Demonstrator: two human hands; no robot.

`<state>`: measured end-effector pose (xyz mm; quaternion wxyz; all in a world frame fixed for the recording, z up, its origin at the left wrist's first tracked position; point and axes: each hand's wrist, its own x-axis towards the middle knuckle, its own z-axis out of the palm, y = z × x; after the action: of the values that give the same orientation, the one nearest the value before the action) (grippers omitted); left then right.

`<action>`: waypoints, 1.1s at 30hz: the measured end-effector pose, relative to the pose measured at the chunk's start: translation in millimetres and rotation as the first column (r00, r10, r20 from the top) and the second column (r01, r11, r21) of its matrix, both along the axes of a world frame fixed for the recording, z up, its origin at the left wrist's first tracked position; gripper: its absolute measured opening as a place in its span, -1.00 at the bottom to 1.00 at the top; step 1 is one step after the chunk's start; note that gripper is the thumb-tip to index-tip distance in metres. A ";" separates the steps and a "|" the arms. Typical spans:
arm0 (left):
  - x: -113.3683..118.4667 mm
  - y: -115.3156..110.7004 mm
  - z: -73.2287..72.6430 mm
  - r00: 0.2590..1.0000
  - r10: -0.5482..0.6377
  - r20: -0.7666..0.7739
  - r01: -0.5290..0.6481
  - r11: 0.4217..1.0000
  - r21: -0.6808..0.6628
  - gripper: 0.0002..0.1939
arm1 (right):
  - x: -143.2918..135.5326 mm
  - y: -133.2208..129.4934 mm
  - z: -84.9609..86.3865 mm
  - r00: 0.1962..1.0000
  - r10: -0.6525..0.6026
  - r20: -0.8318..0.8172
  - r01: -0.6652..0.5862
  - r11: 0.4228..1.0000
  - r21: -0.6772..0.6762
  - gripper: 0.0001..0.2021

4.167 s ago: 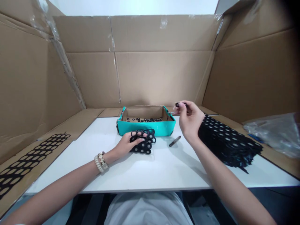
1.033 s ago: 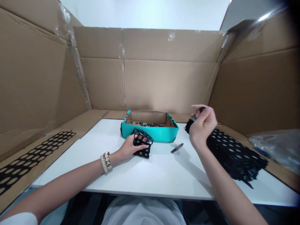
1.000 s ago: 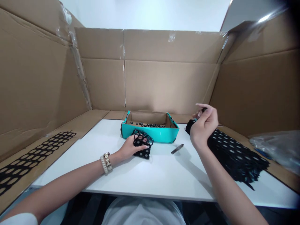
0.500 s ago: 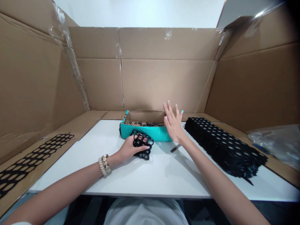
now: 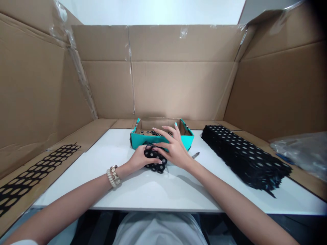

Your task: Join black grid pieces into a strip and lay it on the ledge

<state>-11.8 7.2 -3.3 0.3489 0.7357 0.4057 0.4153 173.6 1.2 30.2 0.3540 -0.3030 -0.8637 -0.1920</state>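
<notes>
I judged the work to be partly done. The teal tray at the middle of the desk's far edge already held a scatter of small black rings, while a thick stack of punched black sheets lay along the right side of the desk, so I took it that much remained. One emptied black lattice, all holes and no rings, lay flat on the cardboard off the desk's left edge.

My left hand was curled around a bunched piece of black sheet just in front of the tray, fingers closed on its near edge and pressing it to the desk. My right hand lay over the same piece with the fingers spread and almost straight, the fingertips touching its top; it gripped nothing that I could see.

The piece looked limp and rubbery, crumpled into a small heap, dotted with pale round holes. A small dark tool lay on the desk just right of my right hand.
</notes>
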 end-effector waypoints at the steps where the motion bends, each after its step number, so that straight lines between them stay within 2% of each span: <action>1: 0.1 -0.1 0.6 1.000 -0.004 0.006 0.005 1.000 -0.020 -0.54 | 0.2 -0.7 0.7 1.000 0.005 -0.017 -0.005 1.000 0.008 -0.79; 4: -0.5 -1.5 2.6 0.999 -0.035 -0.020 0.034 0.998 -0.048 -0.53 | 3.4 -1.6 3.5 0.998 0.013 -0.067 -0.011 1.000 0.029 -0.82; 8: -0.8 -5.8 3.3 0.989 -0.136 -0.063 0.128 0.984 -0.121 -0.58 | 7.2 -1.2 5.0 0.989 0.001 -0.148 0.009 0.997 0.071 -0.83; 12: 3.0 -10.6 1.6 0.980 -0.200 -0.003 0.199 0.977 -0.079 -0.57 | 5.2 -3.5 4.7 0.982 0.021 -0.186 -0.008 0.997 0.072 -0.76; 15: 5.1 -11.6 0.1 0.972 -0.234 -0.037 0.233 0.972 -0.033 -0.66 | 0.3 -6.3 2.9 0.980 0.138 -0.144 -0.140 0.990 -0.006 -0.76; 18: 3.8 -10.7 -1.6 0.955 -0.270 -0.121 0.276 0.960 0.040 -0.77 | -4.2 -7.5 -2.7 0.964 0.249 -0.088 -0.258 0.959 -0.119 -0.73; 23: -1.0 -9.9 -3.1 0.929 -0.231 -0.288 0.294 0.935 0.199 -0.73 | -7.4 -10.9 -10.4 0.943 0.305 -0.131 -0.330 0.904 -0.271 -0.74; 25: -1.0 -11.2 -1.4 0.932 -0.204 -0.301 0.281 0.929 0.240 -0.74 | -8.4 -13.1 -8.4 0.928 0.289 -0.237 -0.357 0.873 -0.333 -0.73; 27: 0.2 -13.5 1.3 0.931 -0.223 -0.288 0.295 0.926 0.237 -0.73 | -9.1 -14.4 -3.6 0.870 0.200 -0.451 -0.406 0.810 -0.424 -0.70; 30: 2.8 -16.5 4.0 0.930 -0.274 -0.244 0.322 0.928 0.185 -0.74 | -6.4 -13.6 4.8 0.668 -0.039 -0.743 -0.535 0.669 -0.516 -0.65; 31: 3.5 -16.9 4.1 0.931 -0.287 -0.224 0.327 0.931 0.163 -0.75 | -4.3 -12.9 6.8 0.612 -0.084 -0.786 -0.563 0.653 -0.507 -0.64; 32: 4.2 -17.1 3.9 0.934 -0.298 -0.197 0.327 0.935 0.140 -0.76 | -1.8 -12.0 8.0 0.590 -0.089 -0.802 -0.560 0.671 -0.486 -0.64; 33: 4.7 -16.9 3.6 0.937 -0.309 -0.162 0.329 0.937 0.116 -0.77 | 0.7 -11.2 8.4 0.612 -0.056 -0.789 -0.524 0.719 -0.457 -0.66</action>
<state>-7.0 -9.7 0.3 0.3292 0.8421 0.2740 0.3278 174.2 -10.0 38.6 0.5755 -0.3318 -0.6767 0.3175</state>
